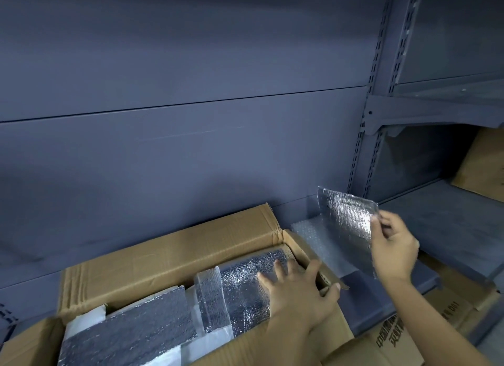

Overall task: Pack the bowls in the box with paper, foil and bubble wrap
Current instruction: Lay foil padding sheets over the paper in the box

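An open cardboard box [174, 256] is parked on a grey metal shelf [450, 215], flaps folded out, close to the shelving's back panel [191, 92]. Inside, pretty much everything is covered in silver foil. One big foil layer [245, 281] is spread across the right half, and a darker foil piece [131, 330] is laid over the left front. A narrow folded foil strip [210, 297] is stood up between the two. Bits of white paper [87, 319] are seen poking out at the left and along the front. The bowls can't be made out; whatever's in there is hidden under the wrapping.

The left hand [297, 294] is laid flat on the big foil layer at the right end of the box. Its fingers are straight and spread, with the thumb stuck out toward the box's right flap. Nothing is gripped by it; it's just rested on the foil.

A separate foil sheet [346, 223] is held up in the air by the right hand [392, 245], off to the right of the box. It's pinched at its right edge between thumb and fingers and hung roughly upright, slightly curved. Below and behind it, a sheet of clear bubble wrap [313, 237] is laid on the shelf, just beside the box's right flap.

More cardboard is seen to the right: a carton [485, 163] on the neighbouring shelf, and a printed one [395, 341] lower down.
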`<state>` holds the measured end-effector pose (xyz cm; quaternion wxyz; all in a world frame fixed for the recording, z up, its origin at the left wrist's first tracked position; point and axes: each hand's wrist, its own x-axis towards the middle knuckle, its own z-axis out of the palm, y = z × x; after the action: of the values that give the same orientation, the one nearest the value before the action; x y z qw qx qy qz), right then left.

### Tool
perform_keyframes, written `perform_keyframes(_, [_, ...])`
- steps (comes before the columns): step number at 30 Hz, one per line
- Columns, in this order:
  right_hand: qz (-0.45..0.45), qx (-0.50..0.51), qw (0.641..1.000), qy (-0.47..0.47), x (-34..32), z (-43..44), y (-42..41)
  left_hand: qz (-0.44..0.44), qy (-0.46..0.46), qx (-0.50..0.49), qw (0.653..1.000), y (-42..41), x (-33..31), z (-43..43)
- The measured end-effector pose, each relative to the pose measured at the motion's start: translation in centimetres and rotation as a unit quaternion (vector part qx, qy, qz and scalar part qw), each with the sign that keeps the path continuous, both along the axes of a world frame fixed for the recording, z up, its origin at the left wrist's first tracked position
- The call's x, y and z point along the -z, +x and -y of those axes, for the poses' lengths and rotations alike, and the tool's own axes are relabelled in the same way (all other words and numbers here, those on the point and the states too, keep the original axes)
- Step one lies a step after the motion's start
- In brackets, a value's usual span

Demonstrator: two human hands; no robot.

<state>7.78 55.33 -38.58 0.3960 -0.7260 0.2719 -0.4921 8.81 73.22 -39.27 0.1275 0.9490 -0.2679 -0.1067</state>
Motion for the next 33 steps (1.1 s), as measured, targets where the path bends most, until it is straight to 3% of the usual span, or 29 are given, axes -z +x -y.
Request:
perform_keyframes(7, [0.165,-0.128,0.978,0.001,-7.9,-5.9,-1.8,0.064,-0.072,0.010,0.995,-0.3,-0.5,-0.6])
perform_keyframes(10, [0.174,-0.166,0.971,0.010,-10.1,-8.5,-2.0,0.103,-0.212,0.014,0.972,-1.6,-1.1,-1.9])
perform_keyframes(14, [0.151,-0.198,0.968,0.038,-10.7,-11.5,-1.7,0.040,-0.326,-0.060,0.943,-2.6,-1.3,-7.4])
perform_keyframes(16, [0.135,-0.207,0.968,0.054,-10.2,-13.1,-1.3,0.028,-0.440,-0.136,0.887,-3.3,-2.0,-11.4])
perform_keyframes(20, [0.072,-0.264,0.959,0.072,-8.0,-17.7,-0.2,-0.086,-0.623,-0.266,0.730,-3.6,-3.6,-20.0])
perform_keyframes(22, [0.039,-0.287,0.954,0.078,-6.9,-20.8,0.2,-0.149,-0.649,-0.276,0.693,-3.5,-4.0,-23.6])
perform_keyframes(24, [0.011,-0.304,0.950,0.077,-5.8,-23.9,0.4,-0.149,-0.636,-0.282,0.703,-3.8,-4.2,-26.5])
perform_keyframes(29, [-0.074,-0.359,0.929,0.055,-2.8,-29.1,0.5,-0.033,-0.501,-0.314,0.805,-5.2,-3.3,-31.1])
perform_keyframes(33, [-0.122,-0.423,0.896,0.064,-1.4,-31.0,0.1,0.053,-0.454,-0.385,0.802,-4.8,-2.2,-32.8])
